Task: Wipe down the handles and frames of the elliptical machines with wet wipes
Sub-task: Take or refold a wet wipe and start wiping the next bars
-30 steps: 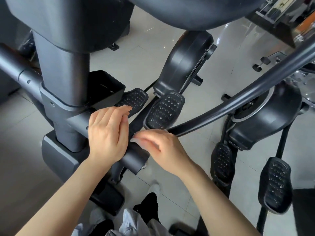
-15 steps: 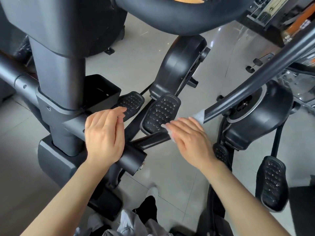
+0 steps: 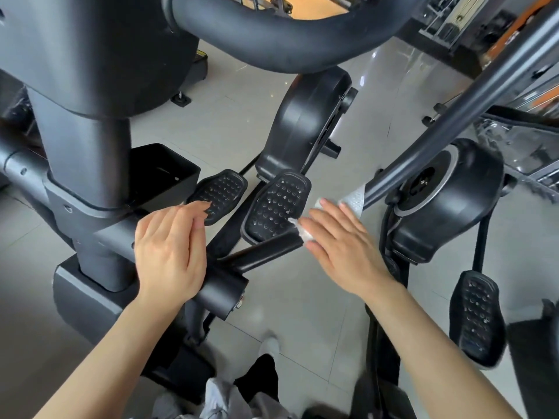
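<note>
Head view: the wet wipe [image 3: 354, 201] is wrapped around the long swing handle [image 3: 459, 116] by the right hand [image 3: 338, 246], whose fingers are curled over bar and wipe. White ends are seen on both sides of the fingers. The left hand [image 3: 169, 252] is laid, fingers relaxed and gripping nothing, on the pivot tube [image 3: 220, 288]. 2 studded pedals [image 3: 278, 204] are seen beyond, over the tiled floor [image 3: 296, 303].

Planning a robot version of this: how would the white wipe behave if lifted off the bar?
The wet wipe would probably droop, since it already wraps the handle bar under the right hand. It looks thin, so likely light. Being wet, it may cling.
</note>
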A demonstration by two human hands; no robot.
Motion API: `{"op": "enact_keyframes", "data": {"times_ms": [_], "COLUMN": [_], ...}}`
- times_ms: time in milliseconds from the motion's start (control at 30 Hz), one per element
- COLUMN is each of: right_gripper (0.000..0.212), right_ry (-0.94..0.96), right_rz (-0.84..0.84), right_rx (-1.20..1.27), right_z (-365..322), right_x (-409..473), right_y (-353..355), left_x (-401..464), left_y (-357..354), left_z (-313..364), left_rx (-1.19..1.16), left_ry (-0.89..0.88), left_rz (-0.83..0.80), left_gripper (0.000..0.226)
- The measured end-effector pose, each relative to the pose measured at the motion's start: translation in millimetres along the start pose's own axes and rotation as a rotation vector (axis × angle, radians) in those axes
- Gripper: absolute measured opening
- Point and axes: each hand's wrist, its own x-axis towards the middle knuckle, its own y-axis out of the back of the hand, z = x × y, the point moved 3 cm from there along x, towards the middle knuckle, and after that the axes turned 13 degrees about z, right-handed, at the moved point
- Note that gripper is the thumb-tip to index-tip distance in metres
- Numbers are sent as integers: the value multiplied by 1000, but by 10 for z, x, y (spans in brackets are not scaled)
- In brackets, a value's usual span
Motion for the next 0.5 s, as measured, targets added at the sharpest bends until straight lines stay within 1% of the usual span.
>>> {"op": "enact_keyframes", "data": {"times_ms": [33,100,167,233,300,367,433,500], "right_gripper": [49,56,60,63,62,56,54,55], "right_ry": [-22,-62,-43,10,82,138,123,84], "right_rz": [-20,-94,-194,-240,-189,-138,-125,-78], "right_rx": [75,348,594,689,636,505,332,126], "right_z": [-57,-328,-692,-973,-1037,-871,-542,-156], "right_x": [28,127,212,216,120,-30,-149,-193], "right_y": [14,23,40,46,38,-19,-84,-77], "left_x": [7,8,13,17,13,9,4,-1], "left_y": [-4,-14,-17,-18,-12,-5,-11,-23], "left_z": [3,16,33,27,10,4,1,2], "left_rx": [3,16,22,22,22,14,18,17], "left_ry": [0,-11,-36,-47,-42,-37,-31,-24], "left_rz": [-2,-12,-24,-32,-32,-29,-40,-57], "left_gripper": [31,33,34,33,32,31,31,31]}}
